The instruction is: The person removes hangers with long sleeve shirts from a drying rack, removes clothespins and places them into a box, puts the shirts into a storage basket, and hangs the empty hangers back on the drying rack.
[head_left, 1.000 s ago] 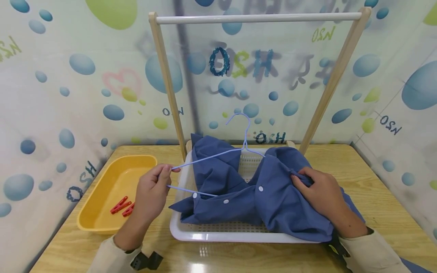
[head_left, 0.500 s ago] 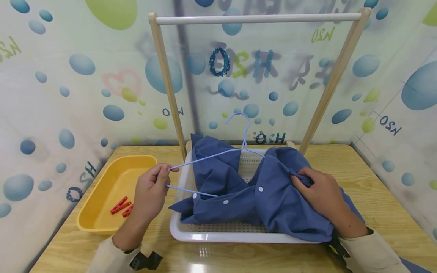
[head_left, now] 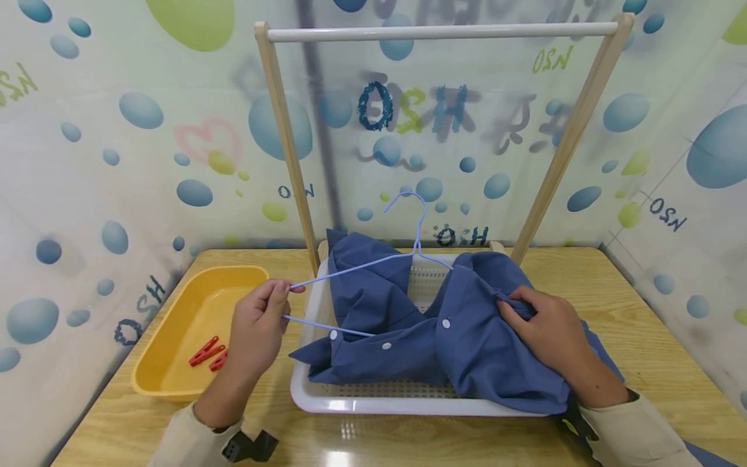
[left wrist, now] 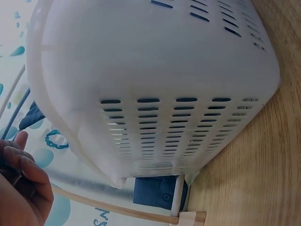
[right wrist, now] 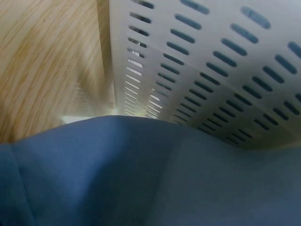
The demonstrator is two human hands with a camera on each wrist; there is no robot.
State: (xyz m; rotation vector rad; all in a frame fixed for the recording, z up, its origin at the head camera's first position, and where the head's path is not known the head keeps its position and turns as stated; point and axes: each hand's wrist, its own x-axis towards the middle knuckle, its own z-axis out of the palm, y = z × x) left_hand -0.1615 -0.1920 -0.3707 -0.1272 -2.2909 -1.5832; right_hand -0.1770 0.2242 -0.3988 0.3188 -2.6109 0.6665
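A light blue wire hanger (head_left: 356, 267) has its left end pinched in my left hand (head_left: 259, 324), hook pointing up. Its right arm disappears inside a blue shirt (head_left: 467, 350) with white buttons, and its lower bar runs behind the button edge. My right hand (head_left: 545, 327) grips a fold of the shirt on the right. The shirt lies over a white slotted basket (head_left: 350, 405), spilling past its right side. In the left wrist view the curled fingers (left wrist: 33, 174) show beside the basket wall. Shirt cloth (right wrist: 122, 174) fills the lower right wrist view and hides the right hand there.
A yellow tub (head_left: 157, 363) with red clothespins (head_left: 204, 351) stands on the wooden table (head_left: 636, 324), left of the basket. Behind the basket rises a wooden rack post (head_left: 548, 143) on each side, carrying a white rail (head_left: 443, 31). A patterned backdrop closes off the back.
My left hand has shifted very slightly left with the hanger, whose hook has moved a touch the same way. The shirt and my right hand stay put.
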